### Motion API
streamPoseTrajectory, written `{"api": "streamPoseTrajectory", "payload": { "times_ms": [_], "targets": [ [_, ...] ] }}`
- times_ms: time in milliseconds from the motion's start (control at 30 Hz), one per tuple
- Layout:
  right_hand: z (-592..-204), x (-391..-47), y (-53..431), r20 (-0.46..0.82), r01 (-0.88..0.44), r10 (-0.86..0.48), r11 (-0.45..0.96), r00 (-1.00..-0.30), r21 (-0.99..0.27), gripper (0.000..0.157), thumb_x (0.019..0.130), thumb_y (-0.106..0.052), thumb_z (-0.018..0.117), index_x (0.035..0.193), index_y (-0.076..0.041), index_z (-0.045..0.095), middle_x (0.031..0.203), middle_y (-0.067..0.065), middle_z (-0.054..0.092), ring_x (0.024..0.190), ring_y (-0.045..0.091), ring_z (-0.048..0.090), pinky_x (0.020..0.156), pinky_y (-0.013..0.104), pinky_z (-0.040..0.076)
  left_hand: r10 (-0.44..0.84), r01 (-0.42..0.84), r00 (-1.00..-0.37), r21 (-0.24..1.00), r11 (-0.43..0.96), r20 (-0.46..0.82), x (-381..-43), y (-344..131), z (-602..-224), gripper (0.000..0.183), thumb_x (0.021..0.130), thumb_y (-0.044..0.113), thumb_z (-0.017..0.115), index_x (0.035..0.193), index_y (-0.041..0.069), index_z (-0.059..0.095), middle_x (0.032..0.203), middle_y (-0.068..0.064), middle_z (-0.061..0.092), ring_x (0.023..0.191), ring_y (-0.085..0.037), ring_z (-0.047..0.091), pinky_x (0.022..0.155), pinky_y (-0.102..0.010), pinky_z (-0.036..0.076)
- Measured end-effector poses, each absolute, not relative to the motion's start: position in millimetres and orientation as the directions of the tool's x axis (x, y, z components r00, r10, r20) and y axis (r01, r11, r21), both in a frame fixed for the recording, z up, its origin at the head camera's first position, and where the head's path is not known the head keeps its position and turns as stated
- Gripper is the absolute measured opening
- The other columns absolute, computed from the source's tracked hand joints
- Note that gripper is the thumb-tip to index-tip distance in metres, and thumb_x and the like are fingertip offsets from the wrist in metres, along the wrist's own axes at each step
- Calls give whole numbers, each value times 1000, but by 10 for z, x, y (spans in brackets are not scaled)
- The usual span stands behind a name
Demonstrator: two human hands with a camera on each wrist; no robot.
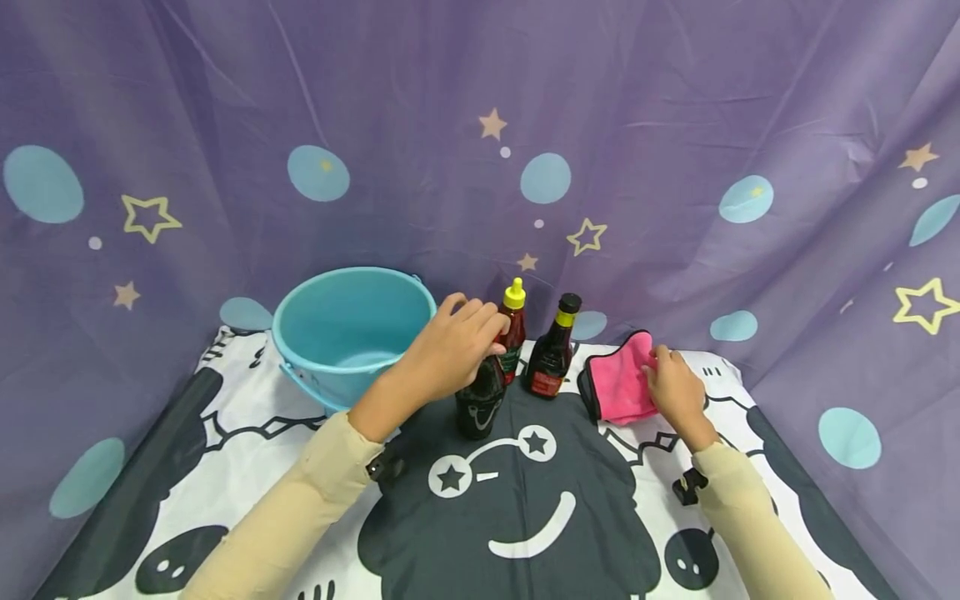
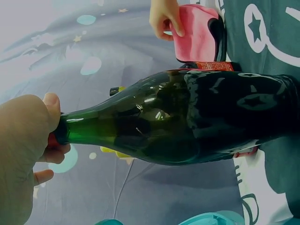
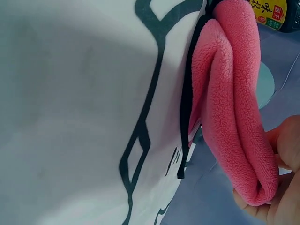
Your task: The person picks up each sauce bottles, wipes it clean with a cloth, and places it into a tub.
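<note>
My left hand [image 1: 456,346] grips a dark green glass bottle [image 1: 480,404] by its capped top, fingers and thumb around the cap. In the left wrist view the bottle [image 2: 187,117] stretches from the hand [image 2: 28,140] down to the dark cloth. On the right, a folded pink towel [image 1: 621,379] with black edging is pinched at its right side by my right hand [image 1: 678,387]. Up close, the towel [image 3: 234,103] shows fluffy thick folds, with the right hand's fingers [image 3: 286,145] at one end.
Behind the held bottle stands a red sauce bottle [image 1: 513,329] with a yellow nozzle. A dark sauce bottle [image 1: 551,358] with a black cap is between it and the towel. The light blue bucket [image 1: 352,367] sits at the left. A purple curtain [image 1: 420,125] hangs behind.
</note>
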State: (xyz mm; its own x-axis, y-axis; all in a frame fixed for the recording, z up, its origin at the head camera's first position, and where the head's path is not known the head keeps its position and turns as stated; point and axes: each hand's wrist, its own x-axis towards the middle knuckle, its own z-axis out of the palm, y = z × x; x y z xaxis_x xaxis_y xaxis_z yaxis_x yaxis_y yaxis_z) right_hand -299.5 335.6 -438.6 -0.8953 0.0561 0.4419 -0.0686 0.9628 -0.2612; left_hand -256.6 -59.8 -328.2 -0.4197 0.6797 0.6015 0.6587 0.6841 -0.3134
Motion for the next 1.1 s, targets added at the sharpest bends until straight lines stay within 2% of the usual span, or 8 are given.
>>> {"api": "streamPoseTrajectory", "payload": {
  "times_ms": [167, 367, 500, 567, 667, 767, 900, 1100],
  "targets": [
    [-4349, -3019, 3321, 416, -65, 53, 962, -908, -264, 26, 97, -15, 65, 115, 2, 58, 99, 29, 63, 93, 49, 64, 66, 64, 50, 673, 665, -419, -299, 685, 610, -2557, -604, -3299, 22, 103, 34, 57, 107, 12, 59, 93, -3, 56, 91, -22, 55, 98, -46, 46],
    [-4291, -3065, 3341, 214, 89, 165, 941, -963, -325, 49, 97, -31, 63, 124, 10, 60, 116, 35, 64, 104, 52, 65, 74, 62, 53, 674, 702, -416, -255, 665, 611, -2533, -604, -3303, 19, 102, 31, 60, 108, 12, 61, 93, -1, 57, 91, -21, 56, 99, -46, 46],
    [-4266, -3120, 3421, 88, 193, 251, 888, -964, -418, 46, 94, -41, 64, 87, 4, 65, 80, 22, 65, 74, 39, 62, 57, 45, 47, 661, 713, -426, -221, 666, 617, -2523, -597, -3300, 16, 101, 27, 63, 108, 13, 61, 93, 0, 58, 91, -21, 57, 100, -46, 46],
    [-4259, -3153, 3472, 48, 209, 259, 865, -965, -457, 45, 93, -40, 64, 65, -6, 55, 61, 9, 53, 62, 27, 52, 51, 37, 39, 660, 721, -428, -207, 661, 618, -2524, -589, -3301, 14, 101, 25, 63, 109, 14, 61, 94, 0, 58, 91, -20, 57, 100, -46, 46],
    [-4242, -3179, 3538, 3, 197, 230, 840, -973, -506, 47, 93, -34, 64, 55, -17, 42, 53, -4, 40, 57, 18, 43, 51, 31, 35, 670, 735, -418, -206, 646, 614, -2526, -562, -3309, 13, 101, 24, 63, 110, 15, 62, 95, 1, 58, 90, -19, 56, 100, -45, 46],
    [-4218, -3197, 3571, -41, 179, 190, 802, -981, -570, 42, 93, -26, 64, 59, -16, 43, 57, -4, 41, 59, 14, 43, 53, 28, 38, 680, 739, -403, -221, 637, 613, -2535, -535, -3322, 12, 102, 24, 61, 110, 15, 63, 96, 1, 59, 90, -20, 55, 99, -44, 46],
    [-4148, -3221, 3575, -96, 181, 158, 706, -983, -684, 28, 96, -20, 59, 79, 2, 57, 70, 1, 51, 62, 10, 50, 56, 24, 45, 672, 726, -408, -227, 649, 618, -2554, -515, -3325, 13, 103, 24, 58, 112, 15, 63, 98, 0, 59, 92, -21, 55, 98, -45, 46],
    [-4034, -3192, 3581, -177, 220, 131, 629, -975, -746, 41, 101, -21, 51, 113, 17, 59, 74, -2, 56, 63, 4, 55, 59, 22, 49, 642, 714, -447, -184, 675, 622, -2561, -503, -3336, 21, 105, 27, 54, 119, 16, 66, 110, 0, 63, 96, -22, 55, 98, -45, 45]
  ]
}}
